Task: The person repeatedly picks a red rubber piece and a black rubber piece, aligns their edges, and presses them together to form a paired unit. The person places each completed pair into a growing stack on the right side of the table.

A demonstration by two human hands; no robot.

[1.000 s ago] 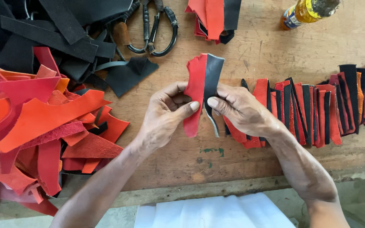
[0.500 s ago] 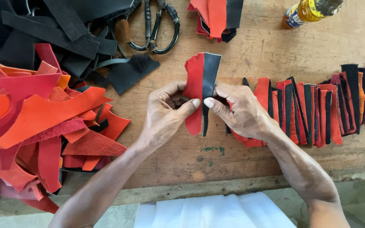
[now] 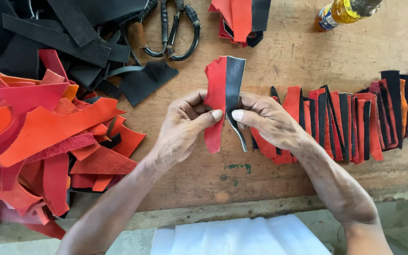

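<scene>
Above the wooden table, my left hand pinches a red leather piece and my right hand pinches a black leather piece. The two pieces stand upright side by side, their long edges touching. My thumbs press on them near the middle. A row of joined red and black pieces lies on the table just right of my right hand.
A heap of red and orange leather offcuts fills the left side, with black offcuts behind it. Black-handled scissors lie at the back centre, beside a small red and black stack. A yellow bottle lies far right. White cloth sits below the table edge.
The two pieces have been brought closer so their edges line up, and both hands have shifted slightly on them. Nothing else moved.
</scene>
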